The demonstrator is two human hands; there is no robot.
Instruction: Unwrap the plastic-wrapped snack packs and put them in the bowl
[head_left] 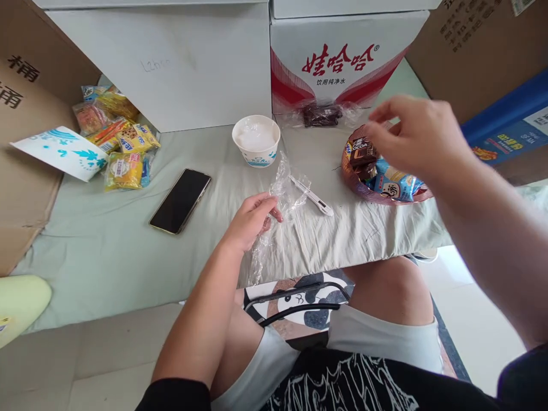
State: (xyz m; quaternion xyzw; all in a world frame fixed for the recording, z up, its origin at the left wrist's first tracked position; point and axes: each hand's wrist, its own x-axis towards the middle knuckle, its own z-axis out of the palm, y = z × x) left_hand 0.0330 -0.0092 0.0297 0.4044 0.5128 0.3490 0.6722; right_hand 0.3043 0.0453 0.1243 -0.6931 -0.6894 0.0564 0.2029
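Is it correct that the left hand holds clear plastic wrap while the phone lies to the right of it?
Not quite. The head view shows the left hand holding the clear plastic wrap, but the phone lies to its left.

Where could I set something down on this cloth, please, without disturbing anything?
Bare cloth lies between the phone and the snack packets, and near the front edge left of the left hand. It is crowded around the plastic wrap, white tool and snack dish.
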